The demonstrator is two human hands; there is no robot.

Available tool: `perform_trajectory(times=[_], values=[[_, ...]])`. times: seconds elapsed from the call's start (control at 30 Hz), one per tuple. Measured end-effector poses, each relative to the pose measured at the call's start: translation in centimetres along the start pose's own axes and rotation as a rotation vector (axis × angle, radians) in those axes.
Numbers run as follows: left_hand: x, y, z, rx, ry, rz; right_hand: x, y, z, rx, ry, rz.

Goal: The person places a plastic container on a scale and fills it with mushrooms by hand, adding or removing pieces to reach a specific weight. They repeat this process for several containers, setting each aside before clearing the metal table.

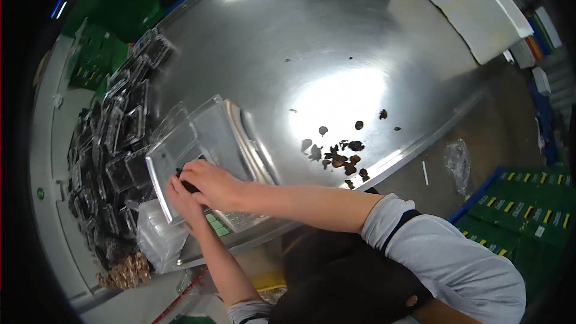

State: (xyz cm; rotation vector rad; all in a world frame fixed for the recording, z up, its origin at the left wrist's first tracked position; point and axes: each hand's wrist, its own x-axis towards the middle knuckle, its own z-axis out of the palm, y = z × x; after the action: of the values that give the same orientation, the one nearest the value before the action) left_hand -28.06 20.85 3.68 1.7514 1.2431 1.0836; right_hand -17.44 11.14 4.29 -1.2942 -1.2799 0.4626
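Above the metal pan point(216, 121) of a weighing scale, my left hand point(185, 201) and my right hand point(211, 183) are close together with curled fingers. Between them shows a dark clump point(188, 186), apparently dark mushroom pieces like those on the table; my fingers hide most of it. A clear plastic lid point(175, 125) leans over the pan's far left side. Green keys point(217, 225) of the scale peek out below my right wrist. Loose dark mushroom pieces point(339, 161) lie on the steel table to the right of the scale.
Many filled clear plastic boxes point(129, 126) are heaped on the left, with stacked clear trays point(159, 234) nearer me. A white foam box point(468, 9) stands at the far right of the steel table point(252, 42). Green crates point(522, 204) sit on the right, below the table edge.
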Motion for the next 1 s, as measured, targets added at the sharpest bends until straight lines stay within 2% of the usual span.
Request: perform_trajectory(times=[0.07, 0.1, 0.13, 0.17, 0.2, 0.23, 0.27, 0.3, 0.4, 0.47, 0.53, 0.57, 0.6, 0.63, 0.67, 0.73, 0.77, 0.8, 0.87, 0.93, 1.0], values=[[-0.8, -0.6, -0.6, 0.396, -0.071, 0.129, -1.8, 0.1, -3.2, 0.014, -0.025, -0.036], [-1.4, -0.5, -0.5, 0.436, -0.017, 0.209, -2.9, 0.4, -5.3, -0.017, -0.014, -0.064], [-2.2, 0.3, -0.4, 0.43, -0.014, 0.2, -4.5, 1.4, -7.5, -0.067, 0.06, -0.003], [-3.2, 1.4, -0.2, 0.395, -0.005, 0.324, -6.4, 2.8, -9.7, -0.114, 0.141, 0.058], [-4.4, 2.7, 0.3, 0.359, 0.006, 0.451, -8.1, 3.8, -12.3, -0.258, 0.211, 0.157], [-6.1, 4.2, 1.2, 0.147, -0.065, 0.425, -8.2, 1.3, -16.2, -0.518, 0.092, 0.28], [-7.8, 5.1, 2.0, 0.149, -0.179, 0.444, -10.6, 4.8, -17.0, -0.519, 0.202, 0.514], [-9.5, 6.0, 2.9, 0.151, -0.297, 0.463, -11.4, 4.6, -18.7, -0.596, 0.125, 0.606], [-14.0, 7.4, 7.6, 0.075, -0.626, 0.306, -15.4, 11.3, -20.1, -0.767, -0.024, 0.523], [-15.9, 6.2, 10.0, -0.044, -0.705, 0.251, -15.7, 10.6, -21.6, -0.659, 0.023, 0.57], [-17.0, 5.6, 11.5, -0.094, -0.798, -0.05, -16.6, 9.3, -23.0, -0.555, 0.075, 0.619], [-17.2, 5.6, 11.8, -0.088, -0.822, -0.09, -17.3, 8.6, -23.8, -0.594, 0.156, 0.587], [-17.4, 5.0, 12.2, -0.089, -0.831, -0.089, -18.0, 7.7, -24.4, -0.632, 0.235, 0.555], [-17.4, 3.9, 12.7, 0.03, -0.841, 0.049, -18.2, 5.8, -24.8, -0.635, 0.209, 0.661], [-17.5, 3.6, 13.0, 0.148, -0.844, 0.187, -19.0, 4.8, -24.6, -0.635, 0.212, 0.665], [-18.1, 4.4, 14.0, 0.252, -0.902, 0.231, -20.7, 3.4, -23.9, -0.662, 0.163, 0.6], [-18.6, 4.8, 14.5, 0.356, -0.957, 0.277, -21.1, 3.0, -23.7, -0.763, 0.064, 0.626], [-19.3, 4.9, 14.9, 0.355, -0.962, 0.279, -22.3, 4.4, -23.5, -0.733, 0.057, 0.6], [-20.5, 4.0, 15.5, 0.541, -0.927, 0.528, -23.1, 5.0, -23.6, -0.635, 0.057, 0.603], [-20.8, 2.5, 15.7, 0.504, -0.883, 0.528, -23.4, 4.1, -23.8, -0.551, 0.078, 0.616], [-20.5, 1.2, 15.2, 0.337, -0.894, 0.457, -23.7, 3.1, -23.1, -0.466, 0.104, 0.635]])
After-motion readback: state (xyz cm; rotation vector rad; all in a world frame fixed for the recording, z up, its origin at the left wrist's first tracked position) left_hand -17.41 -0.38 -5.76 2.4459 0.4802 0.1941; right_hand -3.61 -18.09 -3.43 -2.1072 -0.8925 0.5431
